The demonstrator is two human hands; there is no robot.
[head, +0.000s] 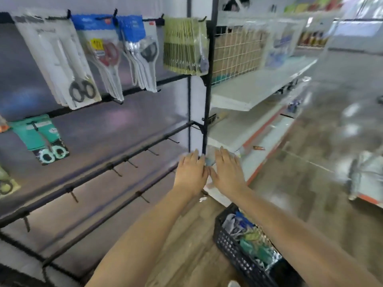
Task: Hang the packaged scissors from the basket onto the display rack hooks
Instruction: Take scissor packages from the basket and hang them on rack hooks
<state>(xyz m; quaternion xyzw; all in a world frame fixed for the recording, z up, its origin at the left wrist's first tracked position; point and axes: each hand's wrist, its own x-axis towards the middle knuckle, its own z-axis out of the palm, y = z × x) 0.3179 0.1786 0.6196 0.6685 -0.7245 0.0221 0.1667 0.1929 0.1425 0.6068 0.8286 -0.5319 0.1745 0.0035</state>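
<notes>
Both hands are hanging out low by the black upright post (205,129) of the display rack (116,162). The left hand (191,172) and right hand (224,172) are sitting side by side, backs up, fingers straight and held close together. There's a clear packet (209,160) peeking out between them, too blurry to call, and I can't tell if either hand is actually pinching it.

The black basket (230,243) is sitting on the wood-look floor (186,255) under the right forearm, stuffed with packaged scissors (248,241) in blue, green and teal.

Up top, hooks are already carrying stock: black-handled scissors (81,90), red-handled scissors (108,53), grey-handled ones (148,51) and a stack of olive-green cards (183,44). A teal pair (44,139) is hanging lower left. The rails right in front of the hands are showing bare hooks (152,151).

To the right, white shelves (255,88) with a wire grid panel (234,52) are running along a shiny aisle floor (331,141), all pretty smeared.
</notes>
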